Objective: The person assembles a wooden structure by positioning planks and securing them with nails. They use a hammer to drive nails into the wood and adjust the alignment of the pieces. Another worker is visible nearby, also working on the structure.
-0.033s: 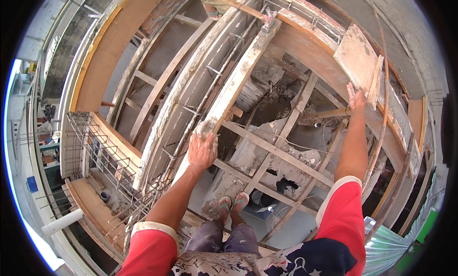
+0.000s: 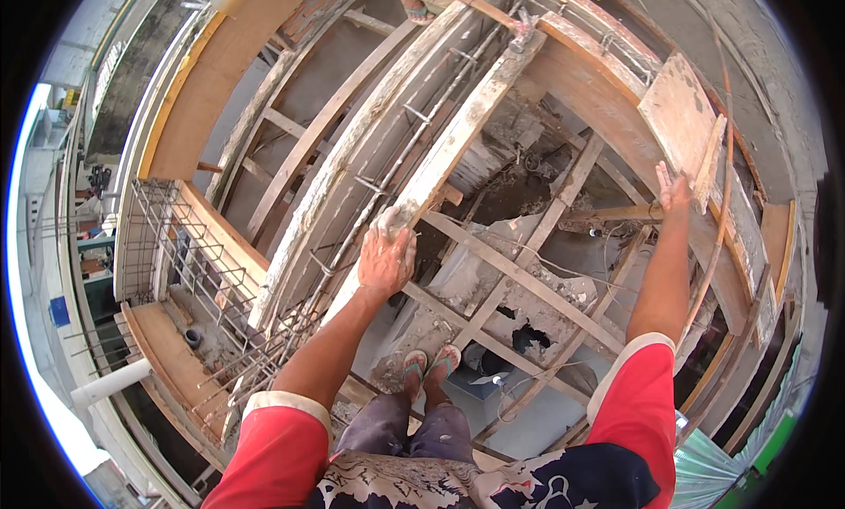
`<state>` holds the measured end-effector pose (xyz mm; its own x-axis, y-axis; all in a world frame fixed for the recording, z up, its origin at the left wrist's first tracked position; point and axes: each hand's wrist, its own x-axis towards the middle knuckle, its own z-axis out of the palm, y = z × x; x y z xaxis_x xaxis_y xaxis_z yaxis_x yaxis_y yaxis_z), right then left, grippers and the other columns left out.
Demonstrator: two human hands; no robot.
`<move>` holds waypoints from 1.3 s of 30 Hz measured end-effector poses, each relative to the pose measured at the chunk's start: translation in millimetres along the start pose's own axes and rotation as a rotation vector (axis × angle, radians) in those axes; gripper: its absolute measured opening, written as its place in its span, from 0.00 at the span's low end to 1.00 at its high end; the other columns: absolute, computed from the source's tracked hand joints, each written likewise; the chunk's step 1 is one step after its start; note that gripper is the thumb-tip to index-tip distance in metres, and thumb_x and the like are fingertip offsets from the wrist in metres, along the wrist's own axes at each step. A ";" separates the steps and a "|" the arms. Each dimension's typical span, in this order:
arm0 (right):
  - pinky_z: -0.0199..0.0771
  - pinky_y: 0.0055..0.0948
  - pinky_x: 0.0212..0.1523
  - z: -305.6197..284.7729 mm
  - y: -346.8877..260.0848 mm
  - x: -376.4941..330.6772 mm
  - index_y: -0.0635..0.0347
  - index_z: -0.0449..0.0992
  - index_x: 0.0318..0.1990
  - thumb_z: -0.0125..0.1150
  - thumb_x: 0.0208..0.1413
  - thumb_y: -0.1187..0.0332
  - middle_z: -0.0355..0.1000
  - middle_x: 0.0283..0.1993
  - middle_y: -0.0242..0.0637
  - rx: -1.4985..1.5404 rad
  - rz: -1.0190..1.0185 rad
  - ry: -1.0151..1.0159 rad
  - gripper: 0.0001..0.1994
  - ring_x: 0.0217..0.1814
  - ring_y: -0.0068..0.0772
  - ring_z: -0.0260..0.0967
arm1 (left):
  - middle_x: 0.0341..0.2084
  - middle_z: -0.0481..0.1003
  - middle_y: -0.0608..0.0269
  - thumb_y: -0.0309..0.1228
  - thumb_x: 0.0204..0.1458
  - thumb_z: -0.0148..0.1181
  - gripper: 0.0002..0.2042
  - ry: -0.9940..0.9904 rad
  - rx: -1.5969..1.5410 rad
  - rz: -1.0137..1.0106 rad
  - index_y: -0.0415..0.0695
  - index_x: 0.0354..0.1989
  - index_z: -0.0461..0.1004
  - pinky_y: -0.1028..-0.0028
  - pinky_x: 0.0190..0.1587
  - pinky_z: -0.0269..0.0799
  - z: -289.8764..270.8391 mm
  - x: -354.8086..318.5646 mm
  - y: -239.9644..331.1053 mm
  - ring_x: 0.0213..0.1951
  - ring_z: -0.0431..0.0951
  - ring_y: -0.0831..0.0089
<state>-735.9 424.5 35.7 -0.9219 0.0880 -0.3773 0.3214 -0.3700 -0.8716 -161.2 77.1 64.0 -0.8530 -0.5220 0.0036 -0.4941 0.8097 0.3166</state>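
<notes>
My left hand (image 2: 387,252) is closed over the top edge of a long, mortar-smeared formwork board (image 2: 475,113), its fingers curled over the side. Farther right, my right hand (image 2: 674,190) is raised with its fingers stretched out. It is at the lower corner of a stained plywood panel (image 2: 676,109), beside a short wooden batten (image 2: 709,161). That panel leans on a curved plywood form (image 2: 594,91). Whether my right palm presses on the wood, I cannot tell.
Crossed wooden battens (image 2: 519,276) span the gap below, over broken concrete with a hole (image 2: 530,337). My sandalled feet (image 2: 431,364) stand near them. Rebar cages (image 2: 198,249) jut out at left. A thin, bent rod (image 2: 722,232) passes by my right arm. Another person's foot (image 2: 420,14) shows at the top.
My view has shifted slightly, so most things sit a little farther right in the picture. Both hands keep their places at the boards.
</notes>
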 end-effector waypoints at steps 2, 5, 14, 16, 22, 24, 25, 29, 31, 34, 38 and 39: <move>0.80 0.58 0.64 -64.5 -32.4 16.2 0.64 0.40 0.77 0.38 0.73 0.72 0.41 0.77 0.70 -0.052 0.080 -0.053 0.29 0.67 0.74 0.66 | 0.70 0.60 0.50 0.39 0.64 0.56 0.13 0.022 -0.065 0.060 0.46 0.50 0.78 0.50 0.62 0.66 15.0 8.9 -4.3 0.61 0.68 0.43; 0.54 0.57 0.81 -80.0 0.2 -59.3 0.71 0.40 0.76 0.36 0.72 0.66 0.43 0.79 0.61 -0.263 0.093 -0.200 0.30 0.82 0.63 0.43 | 0.70 0.59 0.51 0.40 0.64 0.54 0.16 -0.002 -0.037 0.000 0.48 0.56 0.76 0.50 0.66 0.63 11.5 -14.4 -14.6 0.65 0.64 0.46; 0.80 0.44 0.59 -255.7 108.0 -393.0 0.47 0.54 0.75 0.53 0.72 0.63 0.56 0.75 0.49 -0.704 0.358 -0.211 0.27 0.62 0.50 0.72 | 0.63 0.69 0.51 0.37 0.65 0.57 0.13 0.502 -0.331 0.037 0.46 0.53 0.77 0.49 0.70 0.59 14.5 -45.2 1.8 0.67 0.65 0.47; 0.82 0.37 0.53 -241.8 121.8 -475.5 0.55 0.58 0.72 0.52 0.74 0.64 0.66 0.66 0.48 -0.911 0.442 -0.268 0.24 0.55 0.43 0.74 | 0.60 0.70 0.55 0.30 0.60 0.62 0.08 0.454 -0.575 -0.049 0.45 0.46 0.79 0.49 0.60 0.66 -15.4 -114.2 21.6 0.60 0.71 0.49; 0.80 0.26 0.45 -178.3 173.1 -639.8 0.67 0.75 0.59 0.56 0.71 0.65 0.77 0.44 0.39 -1.020 0.348 -0.707 0.16 0.41 0.27 0.78 | 0.58 0.73 0.46 0.26 0.62 0.58 0.07 0.524 -0.360 -0.563 0.39 0.45 0.78 0.49 0.60 0.66 -25.9 -284.2 -32.0 0.58 0.71 0.43; 0.79 0.32 0.46 -141.2 194.1 -661.7 0.66 0.78 0.55 0.58 0.69 0.66 0.79 0.41 0.43 -1.114 0.165 -0.882 0.14 0.42 0.35 0.79 | 0.60 0.72 0.43 0.27 0.65 0.54 0.10 0.609 -0.263 -0.560 0.35 0.47 0.76 0.48 0.65 0.63 -18.8 -296.4 -66.7 0.62 0.69 0.42; 0.78 0.36 0.47 -117.0 206.9 -668.1 0.66 0.79 0.54 0.58 0.68 0.68 0.79 0.41 0.46 -1.184 0.035 -0.977 0.13 0.42 0.40 0.80 | 0.60 0.72 0.43 0.27 0.65 0.53 0.10 0.552 -0.244 -0.541 0.35 0.49 0.76 0.47 0.66 0.62 -16.7 -298.7 -73.4 0.61 0.69 0.42; 0.74 0.44 0.52 13.0 230.9 -707.0 0.63 0.79 0.50 0.59 0.64 0.70 0.78 0.47 0.50 -1.092 -0.345 -1.090 0.11 0.50 0.54 0.76 | 0.62 0.71 0.43 0.32 0.68 0.51 0.14 0.370 -0.323 -0.554 0.35 0.55 0.73 0.51 0.68 0.59 -1.1 -310.4 -88.5 0.63 0.68 0.44; 0.74 0.45 0.52 60.1 237.0 -717.5 0.64 0.79 0.49 0.57 0.65 0.71 0.77 0.47 0.50 -1.010 -0.428 -1.149 0.10 0.51 0.56 0.76 | 0.62 0.71 0.44 0.32 0.68 0.50 0.15 0.382 -0.409 -0.465 0.36 0.55 0.73 0.51 0.68 0.59 -14.2 -308.7 -89.6 0.64 0.68 0.44; 0.73 0.47 0.52 77.5 240.5 -733.8 0.64 0.77 0.51 0.57 0.63 0.72 0.76 0.46 0.53 -0.981 -0.481 -1.255 0.11 0.50 0.61 0.73 | 0.66 0.68 0.46 0.33 0.67 0.51 0.14 0.336 -0.474 -0.405 0.39 0.55 0.76 0.48 0.70 0.54 -18.8 -312.7 -94.7 0.66 0.66 0.44; 0.73 0.45 0.55 42.1 240.4 -752.5 0.61 0.76 0.54 0.57 0.63 0.71 0.76 0.50 0.52 -1.109 -0.381 -1.248 0.13 0.54 0.59 0.74 | 0.71 0.62 0.46 0.35 0.66 0.54 0.14 0.278 -0.518 -0.380 0.41 0.52 0.79 0.45 0.74 0.47 -18.6 -313.4 -98.0 0.70 0.60 0.44; 0.73 0.45 0.55 32.5 239.9 -763.9 0.61 0.76 0.55 0.57 0.63 0.72 0.76 0.50 0.52 -1.110 -0.364 -1.229 0.14 0.54 0.58 0.74 | 0.71 0.62 0.46 0.35 0.66 0.55 0.13 0.294 -0.508 -0.367 0.41 0.51 0.80 0.45 0.73 0.48 -26.9 -321.5 -98.7 0.71 0.59 0.44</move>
<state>38.4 238.4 125.0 -0.4159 -0.8986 -0.1399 -0.4355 0.3319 -0.8368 166.3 157.8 57.1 -0.5291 -0.8473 0.0452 -0.5408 0.3778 0.7515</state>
